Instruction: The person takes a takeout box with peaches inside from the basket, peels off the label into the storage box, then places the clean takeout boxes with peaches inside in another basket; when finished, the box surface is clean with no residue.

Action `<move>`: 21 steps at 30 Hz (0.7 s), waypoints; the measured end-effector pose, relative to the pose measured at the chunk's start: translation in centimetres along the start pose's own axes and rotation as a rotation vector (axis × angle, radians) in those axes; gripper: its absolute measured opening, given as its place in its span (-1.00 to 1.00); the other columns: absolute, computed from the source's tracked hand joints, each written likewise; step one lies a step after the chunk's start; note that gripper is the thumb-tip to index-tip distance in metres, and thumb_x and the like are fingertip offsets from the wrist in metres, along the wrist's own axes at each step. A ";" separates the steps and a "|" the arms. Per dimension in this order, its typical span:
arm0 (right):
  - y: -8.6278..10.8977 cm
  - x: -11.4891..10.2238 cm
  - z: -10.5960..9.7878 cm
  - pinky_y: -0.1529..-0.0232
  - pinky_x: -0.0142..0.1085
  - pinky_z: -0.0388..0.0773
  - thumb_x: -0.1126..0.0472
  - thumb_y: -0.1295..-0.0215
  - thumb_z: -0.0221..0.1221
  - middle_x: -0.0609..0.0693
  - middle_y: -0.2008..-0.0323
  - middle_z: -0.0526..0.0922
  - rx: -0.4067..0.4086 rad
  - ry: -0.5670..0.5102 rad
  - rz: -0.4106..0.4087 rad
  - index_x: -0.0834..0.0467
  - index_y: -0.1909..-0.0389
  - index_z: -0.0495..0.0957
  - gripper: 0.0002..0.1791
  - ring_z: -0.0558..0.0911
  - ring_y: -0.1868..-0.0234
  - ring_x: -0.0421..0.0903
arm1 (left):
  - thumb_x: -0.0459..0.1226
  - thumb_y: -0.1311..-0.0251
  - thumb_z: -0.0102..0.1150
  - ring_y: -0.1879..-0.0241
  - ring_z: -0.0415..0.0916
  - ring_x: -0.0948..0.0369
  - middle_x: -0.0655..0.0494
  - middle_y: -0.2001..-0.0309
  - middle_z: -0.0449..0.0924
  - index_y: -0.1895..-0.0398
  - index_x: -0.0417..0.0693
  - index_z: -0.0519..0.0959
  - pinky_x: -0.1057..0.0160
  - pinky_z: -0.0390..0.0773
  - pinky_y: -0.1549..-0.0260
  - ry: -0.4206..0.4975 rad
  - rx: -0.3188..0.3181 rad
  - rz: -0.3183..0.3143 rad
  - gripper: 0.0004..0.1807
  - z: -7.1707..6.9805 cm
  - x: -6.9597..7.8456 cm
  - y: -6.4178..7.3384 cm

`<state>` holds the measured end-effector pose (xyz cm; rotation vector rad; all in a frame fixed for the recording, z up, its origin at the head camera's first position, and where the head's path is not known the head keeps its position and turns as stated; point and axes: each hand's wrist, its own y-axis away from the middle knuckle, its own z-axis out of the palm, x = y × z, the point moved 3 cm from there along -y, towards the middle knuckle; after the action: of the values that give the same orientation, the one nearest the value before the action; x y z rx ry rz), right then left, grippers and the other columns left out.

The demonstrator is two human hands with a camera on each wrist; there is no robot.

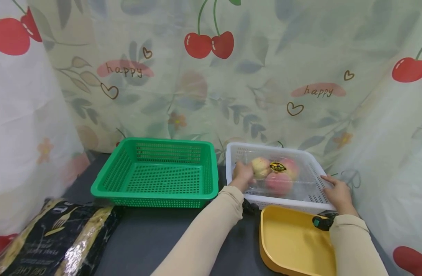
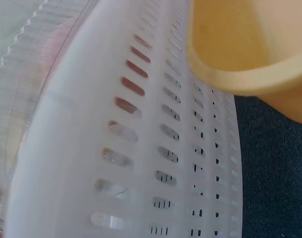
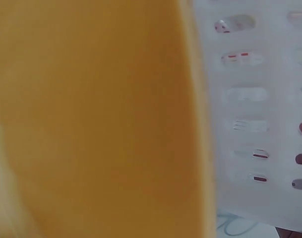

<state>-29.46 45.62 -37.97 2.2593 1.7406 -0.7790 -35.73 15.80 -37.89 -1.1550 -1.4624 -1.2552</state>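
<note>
In the head view, a clear plastic pack of peaches [image 1: 279, 183] with a black and yellow label lies in a white slotted basket [image 1: 266, 147]. My left hand [image 1: 242, 176] grips the pack's left end, its fingertips partly hidden. At the basket's right rim, my right hand [image 1: 339, 193] rests with its fingers reaching over the edge. The left wrist view shows the slotted wall of the white basket [image 2: 141, 124] close up, with clear wrap at the left. A yellow tray [image 3: 101, 119] fills most of the right wrist view.
A green perforated basket [image 1: 155, 197] stands left of the white one. In front of the white basket, below my right forearm, lies the yellow tray [image 1: 293, 245]. A black and gold pasta bag [image 1: 59, 234] is at the front left. Printed curtains [image 1: 204, 96] enclose the dark table.
</note>
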 end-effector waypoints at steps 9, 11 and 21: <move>-0.2 0.2 0.2 0.09 0.06 0.42 0.45 -0.13 -0.06 0.35 -0.32 0.15 -0.005 -0.009 0.021 0.39 -0.24 0.26 -0.43 0.28 -0.19 0.41 | -0.15 -0.34 -0.04 0.83 0.33 0.26 -0.21 0.09 0.52 -0.24 -0.26 0.25 0.35 0.46 0.83 0.173 -0.028 -0.022 -0.49 0.1 0.7 0.4; -0.3 0.2 0.2 -0.07 0.18 0.34 0.44 -0.14 -0.07 0.35 -0.32 0.14 -0.006 -0.013 0.031 0.43 -0.24 0.22 -0.43 0.25 -0.22 0.42 | -0.15 -0.34 -0.04 0.83 0.33 0.26 -0.27 0.01 0.50 -0.28 -0.26 0.22 0.35 0.47 0.83 0.191 -0.026 -0.024 -0.46 0.0 1.1 0.6; -0.1 0.2 0.2 0.42 -0.12 0.55 0.38 -0.18 -0.04 0.53 0.05 0.44 0.004 -0.005 0.075 0.50 -0.21 0.24 -0.45 0.57 0.35 0.18 | -0.14 -0.38 -0.09 0.79 0.30 0.26 -0.33 -0.30 0.22 -0.42 -0.16 0.02 0.40 0.48 0.77 0.359 -0.098 -0.041 -0.37 -1.3 2.2 2.0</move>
<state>-29.54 45.74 -38.24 2.3087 1.6424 -0.7730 -34.13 14.84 -35.20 -0.9071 -1.1734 -1.4892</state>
